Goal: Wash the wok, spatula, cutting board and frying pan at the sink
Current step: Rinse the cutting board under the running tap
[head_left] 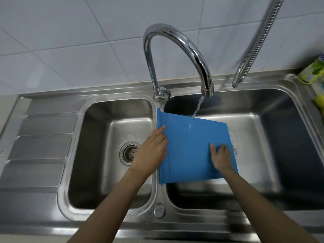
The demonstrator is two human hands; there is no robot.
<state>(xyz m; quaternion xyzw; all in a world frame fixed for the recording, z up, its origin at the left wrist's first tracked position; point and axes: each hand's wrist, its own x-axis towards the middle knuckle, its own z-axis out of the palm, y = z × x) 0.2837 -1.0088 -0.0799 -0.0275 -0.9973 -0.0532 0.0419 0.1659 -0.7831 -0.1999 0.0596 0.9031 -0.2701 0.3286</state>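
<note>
The blue cutting board (pixel 191 148), tilted under the tap's stream (pixel 197 107), is gripped at its left edge by the left hand (pixel 150 151) and rubbed by the flat, unclenched right hand (pixel 220 155).

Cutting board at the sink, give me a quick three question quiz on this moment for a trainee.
1. True or false: water from the faucet lands on the blue cutting board.
2. Over which basin is most of the board held? A) left basin B) right basin C) the drainboard
3. Which hand presses on the board's upper face?

Key:
1. True.
2. B.
3. The right hand, fingers spread on the face; the left hand holds the board's left edge.
</note>
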